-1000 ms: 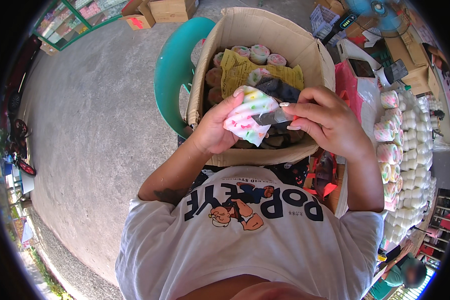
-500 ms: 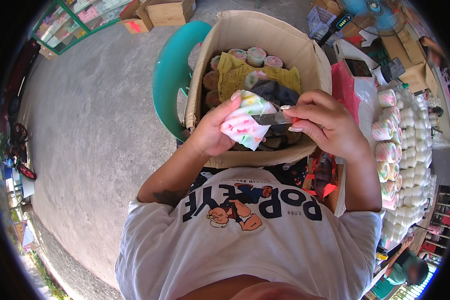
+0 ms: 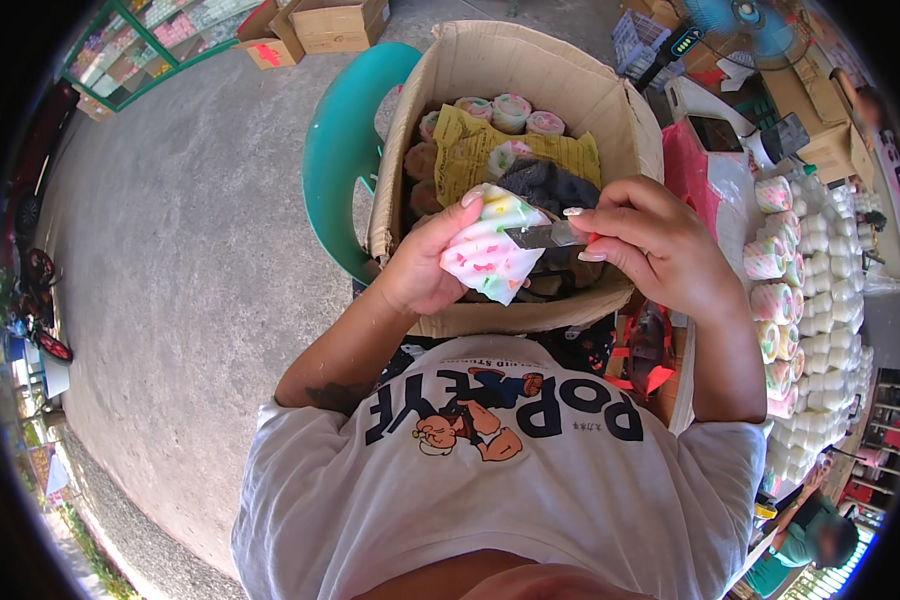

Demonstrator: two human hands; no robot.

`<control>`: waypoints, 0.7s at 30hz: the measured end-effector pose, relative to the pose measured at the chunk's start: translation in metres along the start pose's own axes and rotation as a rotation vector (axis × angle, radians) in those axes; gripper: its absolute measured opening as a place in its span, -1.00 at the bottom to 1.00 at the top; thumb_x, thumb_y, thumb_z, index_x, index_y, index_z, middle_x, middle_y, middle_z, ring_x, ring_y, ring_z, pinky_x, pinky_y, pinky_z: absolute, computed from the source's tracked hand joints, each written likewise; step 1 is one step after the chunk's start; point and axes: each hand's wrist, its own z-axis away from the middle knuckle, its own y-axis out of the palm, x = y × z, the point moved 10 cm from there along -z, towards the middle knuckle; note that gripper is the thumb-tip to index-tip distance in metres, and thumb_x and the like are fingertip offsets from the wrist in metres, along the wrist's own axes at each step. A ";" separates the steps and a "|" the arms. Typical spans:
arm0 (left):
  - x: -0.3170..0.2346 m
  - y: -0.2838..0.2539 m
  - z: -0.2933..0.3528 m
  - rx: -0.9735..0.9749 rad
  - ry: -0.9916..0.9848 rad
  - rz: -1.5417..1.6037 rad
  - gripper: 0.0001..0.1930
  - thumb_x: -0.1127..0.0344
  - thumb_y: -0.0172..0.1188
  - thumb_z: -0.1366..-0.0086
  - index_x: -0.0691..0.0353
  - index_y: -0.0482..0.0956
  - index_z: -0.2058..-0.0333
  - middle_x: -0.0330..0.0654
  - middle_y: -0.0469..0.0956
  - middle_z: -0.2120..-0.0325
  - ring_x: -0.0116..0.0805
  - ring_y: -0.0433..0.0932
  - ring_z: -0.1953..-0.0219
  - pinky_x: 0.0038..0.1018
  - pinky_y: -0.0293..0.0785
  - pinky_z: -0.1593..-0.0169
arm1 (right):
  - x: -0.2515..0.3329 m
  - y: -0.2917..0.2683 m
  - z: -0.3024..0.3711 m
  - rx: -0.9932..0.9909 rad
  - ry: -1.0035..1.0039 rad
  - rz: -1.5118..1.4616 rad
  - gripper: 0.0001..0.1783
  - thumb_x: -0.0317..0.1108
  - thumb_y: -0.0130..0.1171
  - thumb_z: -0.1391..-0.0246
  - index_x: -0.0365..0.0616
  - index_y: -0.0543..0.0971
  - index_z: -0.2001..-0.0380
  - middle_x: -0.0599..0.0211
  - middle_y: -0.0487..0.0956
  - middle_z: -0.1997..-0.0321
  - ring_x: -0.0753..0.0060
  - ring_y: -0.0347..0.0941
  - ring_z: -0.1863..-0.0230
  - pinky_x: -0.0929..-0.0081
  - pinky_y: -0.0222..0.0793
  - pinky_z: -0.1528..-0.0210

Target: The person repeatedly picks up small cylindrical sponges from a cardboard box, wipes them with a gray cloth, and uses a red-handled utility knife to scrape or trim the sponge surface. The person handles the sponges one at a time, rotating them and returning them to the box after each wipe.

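My left hand (image 3: pixel 428 248) is closed around a white, ridged, wax-like piece (image 3: pixel 485 252) speckled with pink, green and yellow. Between the thumb and fingers of my right hand (image 3: pixel 660 245) is a knife (image 3: pixel 550 236), its broad metal blade pointing left. A bit of red handle shows at the grip. The blade's tip lies against the right side of the speckled piece. Both hands are over the near part of a large open cardboard box (image 3: pixel 530 60). Inside it are several similar speckled rolls (image 3: pixel 512 112), a yellow printed sack (image 3: pixel 460 150) and a dark cloth (image 3: pixel 555 187).
A green plastic chair (image 3: pixel 335 150) stands at the box's left side. To the right are stacked speckled rolls (image 3: pixel 772 305) and rows of white spool-shaped pieces (image 3: pixel 818 330). A phone (image 3: pixel 715 134) and a blue fan (image 3: pixel 750 30) are at the upper right. Another person (image 3: pixel 820 545) is at the lower right.
The speckled piece has turned very slightly in my left hand, its lower tip shifting a little. The knife stays against it, and my right hand has barely moved.
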 end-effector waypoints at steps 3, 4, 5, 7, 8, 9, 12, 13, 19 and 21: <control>0.001 0.002 0.000 0.056 -0.014 -0.021 -0.37 -0.17 -0.07 -0.28 0.26 0.31 -0.09 -0.04 0.49 0.08 -0.17 0.56 0.14 -0.17 0.54 0.14 | 0.004 -0.005 -0.002 -0.034 -0.055 0.080 -0.73 -0.32 0.34 0.14 -0.04 0.62 0.28 0.35 0.44 0.40 0.33 0.39 0.45 0.43 0.33 0.42; 0.001 0.001 0.000 0.038 -0.011 -0.013 -0.37 -0.17 -0.07 -0.28 0.27 0.31 -0.09 -0.03 0.49 0.08 -0.17 0.55 0.14 -0.17 0.54 0.14 | 0.008 -0.009 -0.004 -0.064 -0.096 0.140 -0.73 -0.33 0.34 0.14 -0.04 0.62 0.28 0.35 0.45 0.40 0.33 0.40 0.45 0.42 0.33 0.42; 0.001 0.002 0.001 0.020 -0.008 -0.006 -0.37 -0.18 -0.07 -0.28 0.27 0.31 -0.09 -0.03 0.49 0.08 -0.17 0.55 0.13 -0.18 0.54 0.15 | 0.013 -0.013 -0.005 -0.093 -0.137 0.199 -0.73 -0.33 0.34 0.14 -0.04 0.62 0.27 0.35 0.45 0.40 0.33 0.40 0.44 0.42 0.33 0.42; 0.000 0.002 0.001 0.026 -0.001 0.002 -0.37 -0.17 -0.09 -0.29 0.27 0.31 -0.09 -0.03 0.49 0.07 -0.17 0.54 0.12 -0.18 0.55 0.15 | 0.008 -0.016 -0.001 -0.102 -0.077 0.090 -0.72 -0.34 0.35 0.15 -0.06 0.62 0.27 0.34 0.46 0.38 0.32 0.41 0.42 0.42 0.35 0.40; -0.002 0.003 0.000 0.051 0.003 0.003 -0.38 -0.17 -0.09 -0.30 0.27 0.31 -0.09 -0.03 0.48 0.07 -0.17 0.54 0.10 -0.18 0.55 0.14 | 0.006 -0.018 0.001 -0.106 -0.047 0.035 -0.71 -0.35 0.35 0.16 -0.07 0.61 0.27 0.34 0.46 0.38 0.32 0.42 0.41 0.41 0.35 0.40; -0.003 0.005 0.000 0.075 0.007 0.003 -0.38 -0.16 -0.10 -0.30 0.26 0.31 -0.09 -0.03 0.48 0.06 -0.18 0.53 0.09 -0.18 0.55 0.14 | 0.004 -0.013 0.002 -0.069 -0.015 -0.028 -0.71 -0.35 0.35 0.16 -0.08 0.61 0.27 0.34 0.46 0.37 0.32 0.43 0.40 0.41 0.36 0.39; -0.008 0.003 0.001 -0.034 0.059 0.010 -0.40 -0.15 -0.12 -0.32 0.25 0.30 -0.09 -0.02 0.47 0.04 -0.17 0.52 0.05 -0.18 0.55 0.12 | 0.006 0.007 0.010 0.011 0.022 -0.082 -0.71 -0.37 0.36 0.18 -0.11 0.61 0.28 0.35 0.46 0.36 0.32 0.45 0.35 0.41 0.39 0.34; -0.007 0.002 0.001 -0.036 0.053 0.020 -0.40 -0.15 -0.12 -0.32 0.24 0.30 -0.10 -0.02 0.47 0.04 -0.18 0.52 0.05 -0.17 0.55 0.11 | 0.008 0.012 0.012 0.003 0.020 -0.095 -0.71 -0.37 0.36 0.18 -0.10 0.61 0.29 0.35 0.46 0.36 0.32 0.45 0.36 0.41 0.39 0.34; -0.006 0.001 0.001 -0.031 0.039 0.028 -0.41 -0.14 -0.13 -0.33 0.24 0.29 -0.10 -0.01 0.48 0.04 -0.20 0.52 0.04 -0.20 0.55 0.10 | 0.016 0.017 0.011 -0.020 -0.019 -0.083 -0.73 -0.36 0.36 0.19 -0.09 0.61 0.31 0.35 0.45 0.38 0.31 0.43 0.37 0.40 0.38 0.35; -0.007 0.004 0.002 -0.006 0.037 0.034 -0.41 -0.13 -0.13 -0.33 0.26 0.30 -0.09 -0.01 0.48 0.04 -0.21 0.52 0.03 -0.24 0.54 0.08 | 0.016 0.017 0.010 -0.009 -0.014 -0.084 -0.72 -0.36 0.36 0.19 -0.08 0.61 0.31 0.35 0.45 0.38 0.31 0.43 0.37 0.39 0.38 0.36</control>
